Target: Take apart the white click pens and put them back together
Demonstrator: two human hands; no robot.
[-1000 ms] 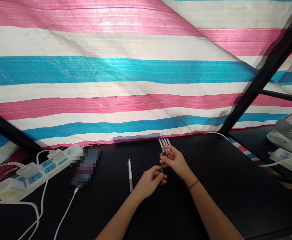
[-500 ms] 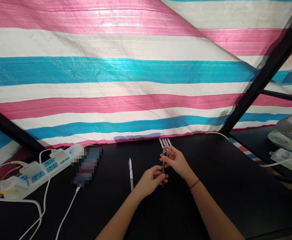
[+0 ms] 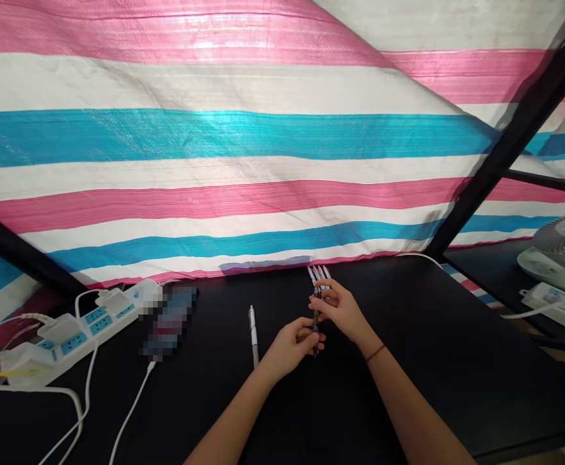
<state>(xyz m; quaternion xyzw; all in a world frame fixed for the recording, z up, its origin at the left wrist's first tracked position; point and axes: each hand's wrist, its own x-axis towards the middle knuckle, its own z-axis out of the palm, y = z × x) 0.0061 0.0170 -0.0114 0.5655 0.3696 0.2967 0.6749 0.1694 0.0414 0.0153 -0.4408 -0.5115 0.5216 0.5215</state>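
Between my two hands is a dark pen [image 3: 316, 318], held nearly upright in the picture with its tip toward me. The lower part of it is pinched by the fingers of my left hand [image 3: 292, 345]. My right hand [image 3: 338, 309] grips its upper part between thumb and fingers. Just beyond my right hand, several white pens [image 3: 319, 274] lie side by side at the foot of the striped sheet, their near ends hidden by that hand. To the left of my left hand, a single white pen [image 3: 253, 332] with a grey lower part lies on the black table [image 3: 205, 400].
A phone [image 3: 170, 323], blurred out, lies at left with a white cable [image 3: 130, 416] plugged in. Beside it stretches a white power strip [image 3: 95, 326] with plugs and wires. A striped sheet [image 3: 243, 139] hangs behind. At right are a black post [image 3: 495, 174] and a fan [image 3: 560, 242].
Both hands keep hold of the dark pen and have barely moved. The view has shifted very slightly.
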